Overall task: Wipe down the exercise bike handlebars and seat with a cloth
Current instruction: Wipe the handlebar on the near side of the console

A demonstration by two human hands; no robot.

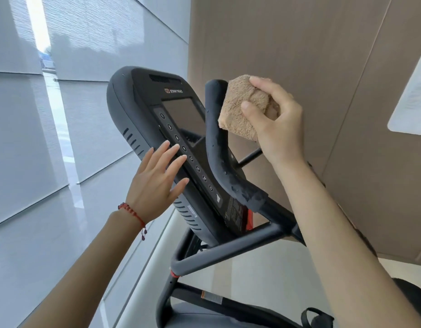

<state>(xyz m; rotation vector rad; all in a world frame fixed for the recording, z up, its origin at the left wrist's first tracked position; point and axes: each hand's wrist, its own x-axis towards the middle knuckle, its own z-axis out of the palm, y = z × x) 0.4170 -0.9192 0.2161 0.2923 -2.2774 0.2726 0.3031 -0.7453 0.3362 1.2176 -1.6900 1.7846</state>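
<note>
right hand (274,119) clamped on cloth (242,107) | handlebar (215,143) just left, running up-down | left hand (157,178) flat on console (143,107)

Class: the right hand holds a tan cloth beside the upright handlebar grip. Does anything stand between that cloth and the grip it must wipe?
Nothing visible does. The cloth, gripped by the right hand, sits right against the upper handlebar grip. The left hand rests flat on the console, left of the grip and clear of it.

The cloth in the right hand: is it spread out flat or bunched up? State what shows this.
Bunched up. The cloth forms a thick wad gripped by the right hand, thumb and fingers curled round it.
</note>
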